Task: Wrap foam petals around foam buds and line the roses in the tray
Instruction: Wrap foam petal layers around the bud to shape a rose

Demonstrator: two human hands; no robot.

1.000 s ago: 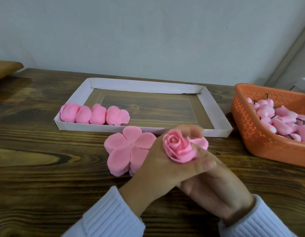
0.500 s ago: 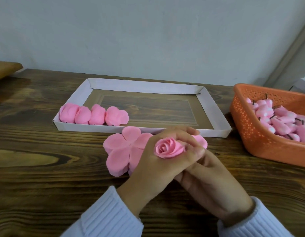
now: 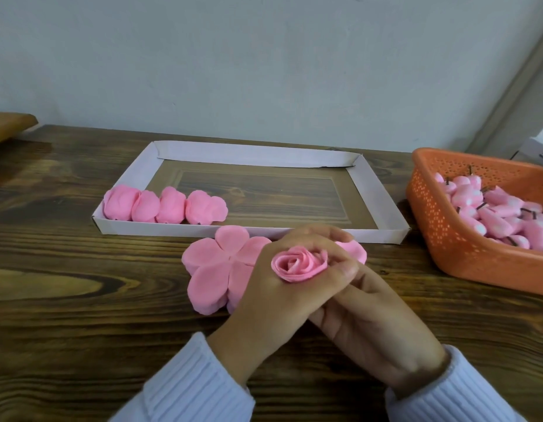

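Rose (image 3: pixel 299 266) gripped in left hand (image 3: pixel 276 300); right hand (image 3: pixel 376 324) beneath.

— What's under it all?
— A dark, grained wooden worktop (image 3: pixel 81 300), set against a pale grey wall (image 3: pixel 264 71).
— On the right?
— An orange perforated plastic basket (image 3: pixel 446 233).
— Far left?
— A light brown wooden slab (image 3: pixel 8 126), cut off by the frame.
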